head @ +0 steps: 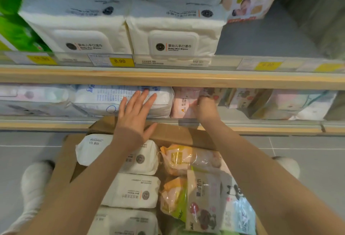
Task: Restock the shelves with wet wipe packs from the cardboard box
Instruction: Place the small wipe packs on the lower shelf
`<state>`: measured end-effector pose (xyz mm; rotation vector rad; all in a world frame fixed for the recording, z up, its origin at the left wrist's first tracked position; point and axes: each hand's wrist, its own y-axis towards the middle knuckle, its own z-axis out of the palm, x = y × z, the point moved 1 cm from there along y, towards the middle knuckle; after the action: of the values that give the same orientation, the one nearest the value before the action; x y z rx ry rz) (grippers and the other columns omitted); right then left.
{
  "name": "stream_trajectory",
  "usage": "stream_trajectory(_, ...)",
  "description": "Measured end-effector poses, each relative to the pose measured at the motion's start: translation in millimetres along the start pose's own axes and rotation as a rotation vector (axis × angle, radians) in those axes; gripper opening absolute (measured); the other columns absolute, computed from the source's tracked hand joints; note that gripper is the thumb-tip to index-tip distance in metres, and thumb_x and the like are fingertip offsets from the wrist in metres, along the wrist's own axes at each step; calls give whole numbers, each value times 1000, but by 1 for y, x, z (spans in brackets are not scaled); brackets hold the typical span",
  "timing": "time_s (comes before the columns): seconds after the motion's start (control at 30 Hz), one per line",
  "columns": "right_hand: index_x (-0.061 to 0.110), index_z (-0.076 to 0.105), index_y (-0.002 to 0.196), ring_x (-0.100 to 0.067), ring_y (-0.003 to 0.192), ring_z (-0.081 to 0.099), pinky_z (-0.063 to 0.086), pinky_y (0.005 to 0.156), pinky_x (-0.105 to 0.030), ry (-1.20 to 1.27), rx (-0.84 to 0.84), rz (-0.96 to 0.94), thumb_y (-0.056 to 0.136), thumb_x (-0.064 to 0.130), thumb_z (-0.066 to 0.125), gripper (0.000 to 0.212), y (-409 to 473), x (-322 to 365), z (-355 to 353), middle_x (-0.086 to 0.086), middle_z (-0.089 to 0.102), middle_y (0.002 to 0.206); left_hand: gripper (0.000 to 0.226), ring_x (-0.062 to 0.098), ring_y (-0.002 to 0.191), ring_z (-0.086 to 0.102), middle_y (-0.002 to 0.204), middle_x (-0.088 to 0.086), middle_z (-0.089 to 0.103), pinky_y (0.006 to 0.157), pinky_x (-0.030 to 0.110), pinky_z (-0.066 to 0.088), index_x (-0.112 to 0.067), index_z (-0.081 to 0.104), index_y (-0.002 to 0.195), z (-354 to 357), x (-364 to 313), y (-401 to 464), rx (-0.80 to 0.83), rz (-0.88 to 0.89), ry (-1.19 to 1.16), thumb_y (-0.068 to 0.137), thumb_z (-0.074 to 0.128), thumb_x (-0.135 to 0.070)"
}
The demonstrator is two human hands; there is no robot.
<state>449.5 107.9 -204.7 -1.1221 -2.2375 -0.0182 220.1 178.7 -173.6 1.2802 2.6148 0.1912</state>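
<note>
1. Pushing into the lower shelf, the right hand [206, 106] is closed around the edge of a pink pack [183, 104], easing it in beside its neighbour; the fingers are partly tucked behind the pack, so I can only guess how firm the hold is.
2. The left hand [133, 115] lies flat and open, fingers spread, pressing against a white pack with blue print [104, 98] just left of the pink one, holding nothing.
3. Both packs sit under the wooden shelf edge [168, 78], touching side by side.
4. Below the arms, the cardboard box [65, 158] is on the floor, well filled with white packs [134, 190] and orange-yellow packs [179, 158].
5. Risk: the pink pack is soft, so a hard shove could crumple it or jam it against the shelf edge above.
6. If the left hand lifts too soon, the white pack may slide forward and drop into the box.
</note>
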Motion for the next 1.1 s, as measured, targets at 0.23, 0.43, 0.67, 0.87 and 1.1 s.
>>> stream_trajectory(0.23, 2, 50, 126, -32, 112, 54, 42, 85, -30, 13, 27, -73, 88, 31, 63, 50, -47, -5, -44, -17, 54, 125, 66, 18, 143, 13, 155, 2, 20, 116, 38, -2, -20, 24, 146, -31, -24, -7, 43, -58, -211, 89, 57, -28)
stream_trajectory(0.43, 7, 53, 126, -20, 105, 56, 40, 81, -23, 46, 45, -189, 88, 31, 63, 46, -137, -20, -104, -10, 55, 122, 52, 13, 128, 37, 140, -3, 41, 109, 34, 31, -21, 39, 139, -53, -89, -66, 147, -76, -560, 90, 56, -25)
stream_trajectory(0.67, 11, 57, 118, -19, 92, 58, 41, 72, -24, 115, 41, -37, 86, 32, 67, 40, -228, -88, -119, -5, 58, 111, 40, -8, 107, 47, 119, -23, 47, 94, 24, 43, -44, 44, 121, -57, -139, -151, 254, -237, -851, 88, 59, -26)
stream_trajectory(0.87, 11, 54, 110, -18, 88, 58, 47, 67, -24, 270, 55, 177, 81, 22, 73, 38, -262, -126, -86, -5, 60, 104, 42, 9, 107, 50, 114, -13, 50, 93, 28, 44, -32, 48, 120, -42, -161, -162, 289, -350, -826, 83, 67, -26)
stream_trajectory(1.1, 12, 46, 95, -9, 69, 52, 34, 50, -16, 310, 22, 278, 77, 20, 77, 36, -251, -125, -72, 8, 50, 78, 60, 12, 100, 53, 105, -10, 56, 76, 29, 47, -20, 50, 122, -19, -171, -148, 248, -541, -686, 70, 78, -34)
